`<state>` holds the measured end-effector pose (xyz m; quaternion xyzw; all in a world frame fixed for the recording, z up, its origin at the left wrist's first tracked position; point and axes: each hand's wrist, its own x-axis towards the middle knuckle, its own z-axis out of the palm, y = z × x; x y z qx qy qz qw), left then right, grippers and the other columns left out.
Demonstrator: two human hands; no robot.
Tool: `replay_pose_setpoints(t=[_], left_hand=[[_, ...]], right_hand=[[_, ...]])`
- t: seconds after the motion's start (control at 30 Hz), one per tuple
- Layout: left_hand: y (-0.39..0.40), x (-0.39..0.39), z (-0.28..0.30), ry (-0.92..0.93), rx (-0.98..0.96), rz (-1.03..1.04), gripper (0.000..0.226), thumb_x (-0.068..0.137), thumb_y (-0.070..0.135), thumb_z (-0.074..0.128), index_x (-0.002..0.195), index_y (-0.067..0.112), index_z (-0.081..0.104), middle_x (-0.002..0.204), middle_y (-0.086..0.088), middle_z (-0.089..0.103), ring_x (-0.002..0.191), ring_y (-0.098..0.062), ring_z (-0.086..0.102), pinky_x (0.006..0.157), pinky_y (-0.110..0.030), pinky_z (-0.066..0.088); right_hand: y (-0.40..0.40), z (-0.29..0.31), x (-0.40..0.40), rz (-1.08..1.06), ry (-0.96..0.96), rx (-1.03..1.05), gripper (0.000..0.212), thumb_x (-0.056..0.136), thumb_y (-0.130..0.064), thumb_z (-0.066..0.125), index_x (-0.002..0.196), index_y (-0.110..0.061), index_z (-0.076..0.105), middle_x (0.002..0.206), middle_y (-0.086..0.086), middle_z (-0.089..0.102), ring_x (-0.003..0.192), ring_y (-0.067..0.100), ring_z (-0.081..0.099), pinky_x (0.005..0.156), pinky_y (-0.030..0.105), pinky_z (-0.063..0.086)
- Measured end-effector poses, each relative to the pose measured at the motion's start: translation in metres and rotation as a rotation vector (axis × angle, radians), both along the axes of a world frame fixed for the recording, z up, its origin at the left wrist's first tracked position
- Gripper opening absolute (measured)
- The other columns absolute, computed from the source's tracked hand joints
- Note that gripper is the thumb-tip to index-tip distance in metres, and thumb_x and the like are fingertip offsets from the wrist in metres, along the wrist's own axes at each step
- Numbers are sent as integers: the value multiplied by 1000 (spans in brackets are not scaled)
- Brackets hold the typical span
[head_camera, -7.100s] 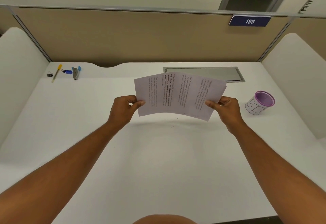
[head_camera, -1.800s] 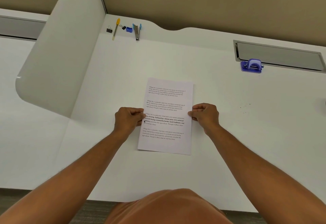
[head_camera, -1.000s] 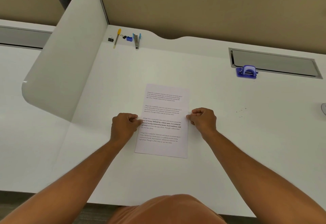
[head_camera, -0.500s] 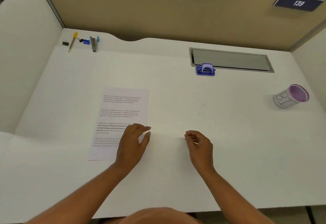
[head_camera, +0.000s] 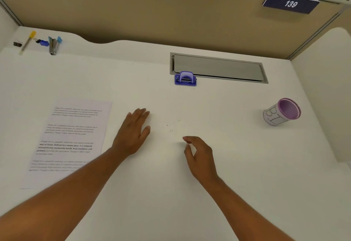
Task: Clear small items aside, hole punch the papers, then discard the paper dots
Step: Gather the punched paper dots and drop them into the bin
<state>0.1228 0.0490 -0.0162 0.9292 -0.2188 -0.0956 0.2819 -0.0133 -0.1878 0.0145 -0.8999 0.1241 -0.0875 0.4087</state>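
The printed papers (head_camera: 72, 136) lie flat in a stack on the left of the white desk. Tiny paper dots (head_camera: 172, 125) are scattered on the desk in the middle. My left hand (head_camera: 133, 133) rests flat with fingers extended, between the papers and the dots, holding nothing. My right hand (head_camera: 199, 155) hovers just below the dots with fingers loosely curled and the thumb near the fingertips, empty. The purple hole punch (head_camera: 185, 78) stands farther back by the desk's cable slot. A purple-rimmed cup (head_camera: 281, 112) marked as a bin sits at the right.
A binder clip (head_camera: 17, 43), yellow pen (head_camera: 27, 42), blue sharpener (head_camera: 43, 42) and stapler (head_camera: 54, 45) lie together at the back left corner. A grey cable slot cover (head_camera: 218, 67) is set in the desk. White side dividers and a tan partition enclose the desk.
Both hands let go of the papers, which stay on the left. The view swung right. My left hand moved off the sheet and flattened near the dots; my right hand came up below them.
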Motion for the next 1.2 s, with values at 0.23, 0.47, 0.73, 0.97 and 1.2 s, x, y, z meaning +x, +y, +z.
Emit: replay_pose_setpoints(t=[0.23, 0.47, 0.73, 0.97, 1.2], left_hand=[[-6, -1, -13, -65, -37, 89, 67, 101, 26, 28, 165, 7, 35, 172, -4, 34, 161, -9, 18, 130, -17, -4], [-6, 6, -26, -134, 30, 49, 63, 106, 31, 34, 164, 7, 35, 171, -8, 38, 161, -22, 31, 135, -36, 12], [-7, 6, -29, -148, 43, 50, 63, 106, 31, 34, 162, 3, 39, 170, -9, 38, 161, -25, 32, 134, -46, 18], [-8, 7, -30, -134, 54, 56, 64, 106, 33, 33, 162, 4, 39, 171, -7, 38, 161, -22, 30, 134, -45, 17], [-9, 7, -26, -112, 67, 64, 65, 106, 34, 32, 163, 5, 38, 172, -6, 36, 161, -22, 29, 135, -38, 12]], right_hand=[[-28, -37, 78, 343, 224, -347, 76, 108, -50, 38, 166, -13, 6, 175, 2, 1, 162, 18, -3, 131, 36, 2], [-4, -56, 89, 474, 121, -419, 72, 109, -56, 22, 165, -10, 20, 175, 5, 7, 162, 19, -4, 131, 42, 2], [-74, -39, 150, 131, 62, -363, 48, 105, -28, 56, 148, -8, 53, 148, 11, 55, 136, 30, 50, 114, 48, 42], [-93, -47, 191, 69, 187, -614, 62, 104, -49, 44, 153, -12, 44, 146, 9, 50, 123, 29, 48, 97, 45, 47], [-83, -49, 188, 85, 177, -724, 56, 106, -51, 42, 149, -16, 52, 147, 6, 52, 122, 29, 50, 95, 43, 47]])
